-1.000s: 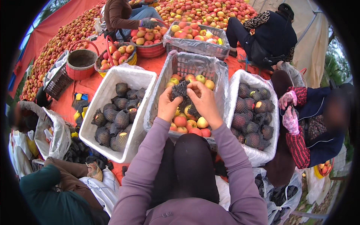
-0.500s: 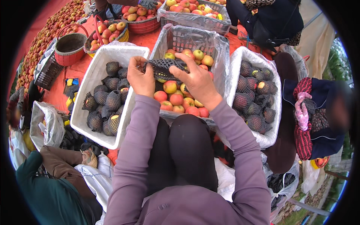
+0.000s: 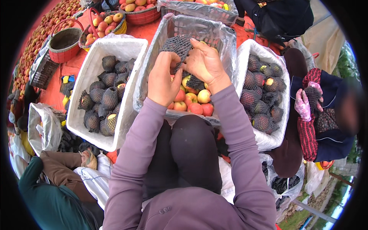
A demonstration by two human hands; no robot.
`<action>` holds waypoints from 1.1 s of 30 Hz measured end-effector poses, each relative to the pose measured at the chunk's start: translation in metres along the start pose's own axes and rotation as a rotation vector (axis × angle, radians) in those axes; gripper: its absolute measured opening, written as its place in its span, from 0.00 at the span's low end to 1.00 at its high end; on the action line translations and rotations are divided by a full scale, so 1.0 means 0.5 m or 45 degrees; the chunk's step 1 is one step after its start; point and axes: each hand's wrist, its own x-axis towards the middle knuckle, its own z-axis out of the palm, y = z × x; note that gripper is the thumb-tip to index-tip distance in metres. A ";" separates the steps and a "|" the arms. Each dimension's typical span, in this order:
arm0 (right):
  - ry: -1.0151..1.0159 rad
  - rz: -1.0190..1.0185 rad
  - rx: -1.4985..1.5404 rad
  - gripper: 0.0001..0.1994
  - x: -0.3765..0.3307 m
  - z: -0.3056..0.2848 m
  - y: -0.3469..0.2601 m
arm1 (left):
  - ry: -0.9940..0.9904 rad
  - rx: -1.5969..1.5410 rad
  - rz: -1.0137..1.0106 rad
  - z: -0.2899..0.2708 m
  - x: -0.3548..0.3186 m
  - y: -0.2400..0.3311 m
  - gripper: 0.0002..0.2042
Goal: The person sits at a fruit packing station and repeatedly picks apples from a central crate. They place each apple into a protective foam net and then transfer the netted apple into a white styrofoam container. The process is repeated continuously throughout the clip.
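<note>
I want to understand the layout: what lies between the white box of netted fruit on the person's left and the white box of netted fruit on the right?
In the head view, a plastic-lined crate of bare peaches lies between them, with both hands above it.

The net sleeve [image 3: 177, 46] pinched between both hands is black foam mesh — matt, open-celled, soft-looking. The crate [image 3: 199, 28] below is grey plastic lattice lined with thin, glossy clear film, and the loose fruit [image 3: 195, 102] in it have smooth, faintly shiny skin. The white box [image 3: 115, 48] on the left looks like matt foam — chalky. The sleeves are smooth mauve cloth.
</note>
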 end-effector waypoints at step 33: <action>-0.066 -0.097 -0.212 0.34 -0.083 0.064 0.076 | -0.461 -1.891 -1.226 -0.096 -0.054 -0.109 0.21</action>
